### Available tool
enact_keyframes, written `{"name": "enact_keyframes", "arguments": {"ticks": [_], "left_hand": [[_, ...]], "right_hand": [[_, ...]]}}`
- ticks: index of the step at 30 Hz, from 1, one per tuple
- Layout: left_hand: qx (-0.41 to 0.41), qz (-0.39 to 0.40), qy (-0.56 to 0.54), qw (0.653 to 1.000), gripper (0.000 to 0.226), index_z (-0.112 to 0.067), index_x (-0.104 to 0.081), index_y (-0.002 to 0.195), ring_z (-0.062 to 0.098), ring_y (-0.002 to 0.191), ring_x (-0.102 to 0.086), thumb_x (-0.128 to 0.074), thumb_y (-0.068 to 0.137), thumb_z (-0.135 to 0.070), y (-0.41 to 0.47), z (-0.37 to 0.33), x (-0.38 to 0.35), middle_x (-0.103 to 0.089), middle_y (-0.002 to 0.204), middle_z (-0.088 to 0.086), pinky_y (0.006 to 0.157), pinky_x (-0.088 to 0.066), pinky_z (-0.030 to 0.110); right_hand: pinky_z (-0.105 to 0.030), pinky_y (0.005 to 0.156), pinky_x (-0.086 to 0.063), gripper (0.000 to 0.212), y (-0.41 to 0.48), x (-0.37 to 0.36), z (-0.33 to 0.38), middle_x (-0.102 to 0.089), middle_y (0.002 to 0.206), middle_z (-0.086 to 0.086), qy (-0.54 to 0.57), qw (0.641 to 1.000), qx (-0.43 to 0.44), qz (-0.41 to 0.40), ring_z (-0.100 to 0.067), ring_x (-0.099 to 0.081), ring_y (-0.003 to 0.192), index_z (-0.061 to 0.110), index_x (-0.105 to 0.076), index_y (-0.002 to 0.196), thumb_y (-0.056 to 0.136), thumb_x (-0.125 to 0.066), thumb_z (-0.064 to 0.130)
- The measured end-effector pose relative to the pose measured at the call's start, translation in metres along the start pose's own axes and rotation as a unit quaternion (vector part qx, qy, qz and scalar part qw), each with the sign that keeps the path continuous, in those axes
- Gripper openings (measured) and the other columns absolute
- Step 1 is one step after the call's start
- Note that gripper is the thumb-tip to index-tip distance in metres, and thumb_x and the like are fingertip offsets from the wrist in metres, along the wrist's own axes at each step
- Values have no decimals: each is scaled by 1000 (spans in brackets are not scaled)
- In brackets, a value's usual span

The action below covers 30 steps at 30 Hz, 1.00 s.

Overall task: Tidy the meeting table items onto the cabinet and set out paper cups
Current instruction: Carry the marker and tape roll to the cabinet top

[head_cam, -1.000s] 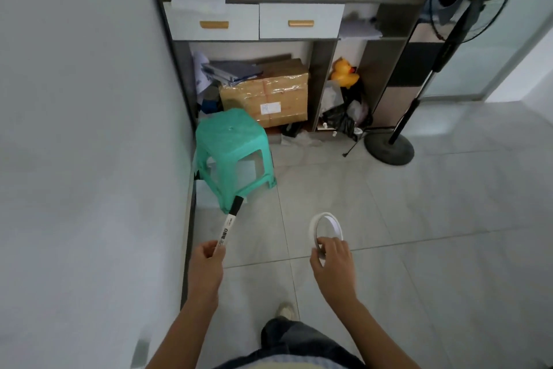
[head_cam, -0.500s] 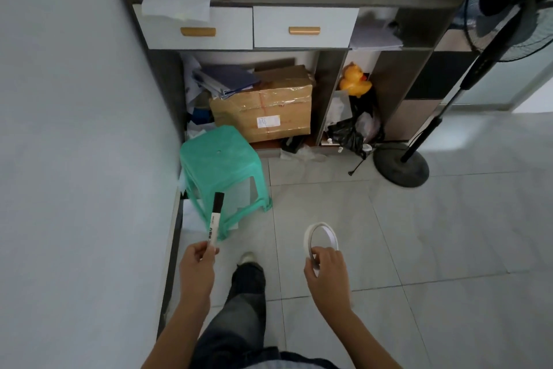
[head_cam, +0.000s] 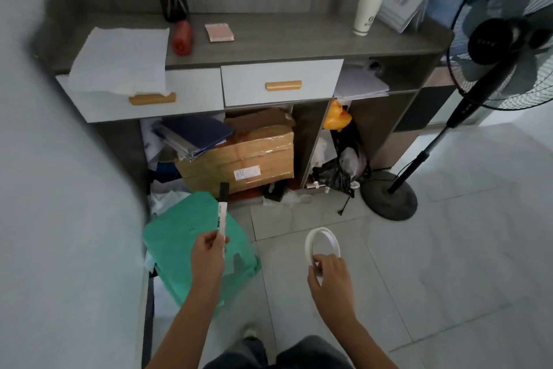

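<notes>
Head cam: black-capped white marker pen (head_cam: 222, 213) gripped upright by left hand (head_cam: 208, 255), white tape ring (head_cam: 321, 244) by right hand (head_cam: 329, 276); grey cabinet counter (head_cam: 299, 36) ahead, above both grips

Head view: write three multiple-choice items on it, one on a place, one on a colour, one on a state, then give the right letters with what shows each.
1. Where does the stack of paper cups stand?
A. On the cabinet top, towards its right end
B. On the stool
C. On the floor by the fan

2. What colour is the stool?
A. Red
B. Green
C. Black

3. What are the hands doing?
A. Both are empty
B. Both grip one box
C. The left hand holds a marker, the right hand a roll of tape

Answers:
1 A: the cups stand on the grey cabinet top, beside the leaning papers.
2 B: the plastic stool under the left hand is green.
3 C: the black-capped marker sticks up from the left fist, and the right fingers pinch the white ring's lower edge.
</notes>
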State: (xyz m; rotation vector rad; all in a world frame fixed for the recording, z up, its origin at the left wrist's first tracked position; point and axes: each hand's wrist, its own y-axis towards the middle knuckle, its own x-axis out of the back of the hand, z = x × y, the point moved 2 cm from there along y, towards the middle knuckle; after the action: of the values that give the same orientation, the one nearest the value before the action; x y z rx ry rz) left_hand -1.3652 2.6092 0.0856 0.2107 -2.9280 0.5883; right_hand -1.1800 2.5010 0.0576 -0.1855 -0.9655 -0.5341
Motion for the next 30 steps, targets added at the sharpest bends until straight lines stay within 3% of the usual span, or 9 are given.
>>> {"name": "enact_keyframes", "arguments": {"ticks": [5,12,15,19,22,25,28,30], "left_hand": [[49,46,28,997,12,-1,-52,100,14,69,-49,-43,92,-4,25,0,-41,-58,90,12,58,-38,23],[35,10,43,998,11,-3,-52,97,17,67,-48,-42,93,-7,99,-29,-104,-59,84,9,59,-38,29],[30,-23,39,999,16,2,-54,99,16,65,-46,-42,93,-6,128,-48,-141,-56,78,7,58,-36,29],[21,-57,41,997,22,4,-55,106,23,76,-49,-44,92,-10,162,-83,-193,-61,93,17,67,-39,32],[-7,-60,27,998,14,-5,-52,103,22,75,-50,-43,94,-10,172,-116,-237,-58,88,10,61,-37,30],[-25,-35,11,999,8,-8,-51,97,13,71,-51,-43,94,-9,171,-142,-274,-56,79,1,59,-36,25],[-32,-36,7,999,13,-15,-53,87,12,70,-53,-44,93,-8,178,-159,-288,-58,79,1,58,-37,23],[-44,-51,-7,998,12,-12,-53,91,13,69,-53,-42,94,-8,188,-174,-290,-59,79,3,60,-39,23]], "right_hand": [[-26,48,-46,21,39,-11,-19,-62,63,-2,-16,1000,-11,-1,-19,-58,56,12,-62,71,60,-78,2],[-30,60,-45,13,155,-18,-44,-64,75,-7,-1,999,-29,15,-24,-57,71,8,-63,80,72,-71,2],[-17,54,-36,19,225,-13,-48,-61,68,-5,1,999,34,-12,-16,-49,63,9,-60,74,66,-73,-2],[-7,53,-21,20,312,11,-59,-59,66,-6,10,998,58,-38,-13,-42,64,8,-59,71,64,-74,-4],[-12,58,-30,21,357,26,-79,-60,67,-8,12,997,62,-53,-16,-47,64,5,-62,76,63,-75,-5],[-26,57,-41,26,388,32,-93,-61,68,-8,6,998,51,-38,-26,-57,63,3,-65,82,61,-78,-6],[-31,62,-41,21,412,37,-90,-52,71,4,61,997,25,-43,-23,-52,69,1,-64,88,69,-73,-5],[-32,62,-41,18,429,43,-81,-44,72,6,90,993,23,-69,-20,-47,70,1,-63,87,72,-70,-4]]}}
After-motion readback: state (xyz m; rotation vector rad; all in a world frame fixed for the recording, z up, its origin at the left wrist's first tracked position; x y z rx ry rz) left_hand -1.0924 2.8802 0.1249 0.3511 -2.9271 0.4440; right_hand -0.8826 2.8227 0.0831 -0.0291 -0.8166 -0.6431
